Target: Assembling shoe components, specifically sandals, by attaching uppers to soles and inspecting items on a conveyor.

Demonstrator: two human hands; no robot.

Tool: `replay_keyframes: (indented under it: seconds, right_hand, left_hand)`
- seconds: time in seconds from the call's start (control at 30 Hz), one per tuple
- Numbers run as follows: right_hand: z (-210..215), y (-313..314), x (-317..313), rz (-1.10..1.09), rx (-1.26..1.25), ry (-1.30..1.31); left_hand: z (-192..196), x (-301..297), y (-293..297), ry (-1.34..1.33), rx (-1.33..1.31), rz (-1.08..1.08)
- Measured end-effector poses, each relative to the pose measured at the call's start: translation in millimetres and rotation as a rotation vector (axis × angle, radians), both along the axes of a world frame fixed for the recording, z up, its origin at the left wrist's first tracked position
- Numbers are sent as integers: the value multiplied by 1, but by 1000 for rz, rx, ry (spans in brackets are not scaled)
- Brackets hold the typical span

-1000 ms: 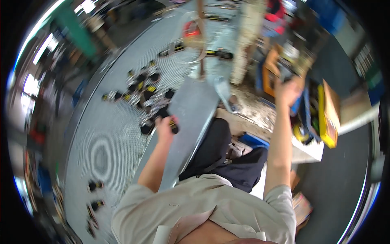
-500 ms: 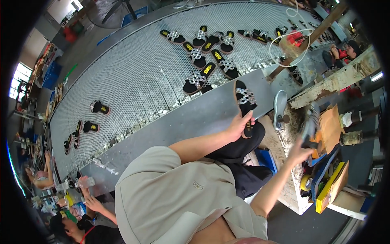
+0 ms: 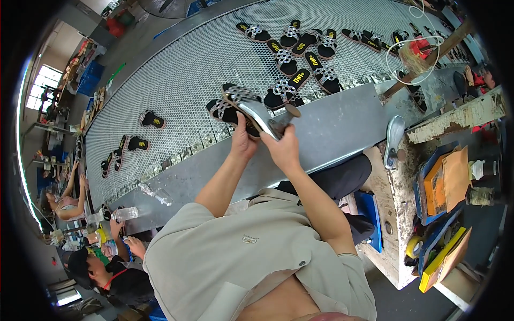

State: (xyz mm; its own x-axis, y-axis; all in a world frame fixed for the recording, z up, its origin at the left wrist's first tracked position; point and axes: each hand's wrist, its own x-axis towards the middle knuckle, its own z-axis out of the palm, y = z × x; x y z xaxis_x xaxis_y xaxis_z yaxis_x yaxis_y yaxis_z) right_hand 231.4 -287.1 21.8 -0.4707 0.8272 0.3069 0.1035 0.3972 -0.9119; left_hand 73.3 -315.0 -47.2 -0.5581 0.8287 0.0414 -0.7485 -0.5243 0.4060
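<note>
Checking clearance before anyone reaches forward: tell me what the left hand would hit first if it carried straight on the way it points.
The left hand points up-picture; beyond the silver-soled heeled sandal it grips lies a black flat sandal on the perforated metal conveyor, likely first, though depth is unclear.

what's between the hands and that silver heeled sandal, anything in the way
Nothing visible: the left hand and right hand both grip the sandal directly, holding it up above the grey ledge beside the mesh belt.

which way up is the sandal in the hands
Sole up: the sandal shows its silver underside and heel, gripped by left hand and right hand.
</note>
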Motion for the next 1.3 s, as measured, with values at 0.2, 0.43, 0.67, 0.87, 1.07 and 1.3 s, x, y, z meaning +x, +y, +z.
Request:
replay_keyframes:
  seconds: [0.2,0.43,0.67,0.87,1.07,1.3]
  right_hand:
    - [12,-16,-8,125,-54,-40]
    - [17,-12,56,74,-72,-101]
    - [-11,-5,112,-154,-10,-96]
    - [-9,16,122,-392,113,20]
    - [3,44,145,-581,157,149]
    - [18,75,188,-830,127,190]
  left_hand:
    - [-27,-51,-8,-144,81,127]
    - [-30,-222,-31,-319,-356,783]
    - [-17,-6,57,131,-335,287]
    - [40,166,72,166,-132,-361]
    - [54,198,104,412,5,-526]
    - [54,232,161,451,-48,-665]
